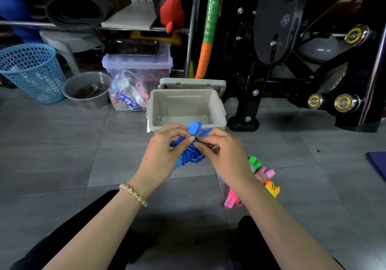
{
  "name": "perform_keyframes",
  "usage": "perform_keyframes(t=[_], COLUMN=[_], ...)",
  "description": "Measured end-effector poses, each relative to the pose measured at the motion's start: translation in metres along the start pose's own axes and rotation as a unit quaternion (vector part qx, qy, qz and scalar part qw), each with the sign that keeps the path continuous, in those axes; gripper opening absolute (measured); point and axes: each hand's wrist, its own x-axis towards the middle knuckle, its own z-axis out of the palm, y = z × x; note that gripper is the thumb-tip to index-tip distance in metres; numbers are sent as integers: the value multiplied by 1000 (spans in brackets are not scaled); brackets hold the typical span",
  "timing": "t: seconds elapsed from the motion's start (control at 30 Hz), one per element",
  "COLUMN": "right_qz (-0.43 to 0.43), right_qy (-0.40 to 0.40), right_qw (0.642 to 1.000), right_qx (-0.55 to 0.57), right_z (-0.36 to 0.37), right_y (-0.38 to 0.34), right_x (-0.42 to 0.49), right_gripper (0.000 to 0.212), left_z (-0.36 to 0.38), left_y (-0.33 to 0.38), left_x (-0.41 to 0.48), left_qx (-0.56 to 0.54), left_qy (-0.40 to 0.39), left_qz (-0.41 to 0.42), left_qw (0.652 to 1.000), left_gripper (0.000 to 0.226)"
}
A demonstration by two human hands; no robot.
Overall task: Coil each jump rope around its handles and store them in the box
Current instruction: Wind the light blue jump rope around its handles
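A blue jump rope is bundled in coils around its blue handles, held up in front of me just below the box. My left hand grips the bundle from the left. My right hand pinches the cord at the top of the coils, thumb and finger tips meeting those of the left hand. The beige box stands open and empty on the floor right behind the hands, its lid leaning at its back. To the right on the floor lie several other ropes: green, pink-striped, orange, pink.
A black gym machine frame stands right of the box. Behind the box are a clear storage bin, a plastic bag of items, a grey basin and a blue mesh basket. A blue mat corner shows far right.
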Motion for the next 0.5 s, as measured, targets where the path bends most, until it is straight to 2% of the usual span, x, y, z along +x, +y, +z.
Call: perform_keyframes(t=[0.13,0.27,0.37,0.5], right_qz=[24,-16,-13,-1], right_qy=[36,38,42,26], right_qw=[998,999,996,997], right_qx=[49,-32,-82,-69], right_z=[3,4,8,14], right_y=[1,0,2,5], right_x=[-2,-1,-3,-8], right_gripper=[11,15,21,35], left_z=[3,4,4,4], left_y=[1,3,0,0], left_x=[-2,-6,-4,-1], left_qx=[-1,-66,-18,-1], left_qy=[16,4,-1,-32], left_qz=[5,-39,-17,-19], left_qw=[1000,997,1000,999], left_gripper=[18,21,17,19])
